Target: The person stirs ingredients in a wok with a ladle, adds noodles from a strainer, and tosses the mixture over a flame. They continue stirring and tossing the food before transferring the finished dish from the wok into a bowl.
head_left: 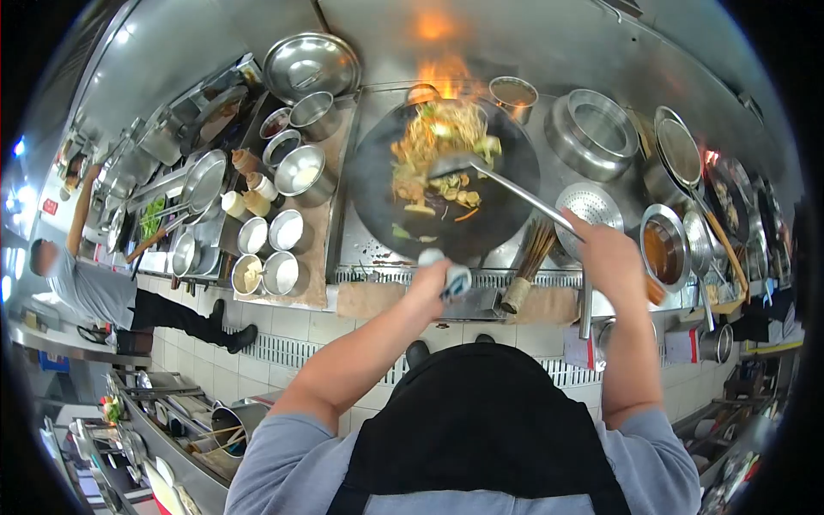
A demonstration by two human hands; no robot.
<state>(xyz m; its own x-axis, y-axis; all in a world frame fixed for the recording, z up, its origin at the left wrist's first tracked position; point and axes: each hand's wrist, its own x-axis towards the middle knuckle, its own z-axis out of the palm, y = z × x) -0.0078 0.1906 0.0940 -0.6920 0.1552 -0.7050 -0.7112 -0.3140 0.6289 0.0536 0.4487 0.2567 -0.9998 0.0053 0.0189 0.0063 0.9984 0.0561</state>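
Observation:
A large dark wok (378,206) sits on the stove, with noodles and sliced vegetables (438,133) heaped toward its far side. Flames (445,73) rise behind its far rim. My left hand (432,287) is closed around a cloth (457,281) at the wok's near edge; the wok handle under it is mostly hidden. My right hand (605,257) grips the long handle of a metal ladle (532,199), whose bowl rests among the food.
Left of the wok stand metal seasoning pots (286,230) and squeeze bottles (256,203). A bamboo brush (530,262), a perforated strainer (590,210), a large pot (592,133) and a bowl of brown liquid (663,249) stand right. A co-worker (94,287) is at far left.

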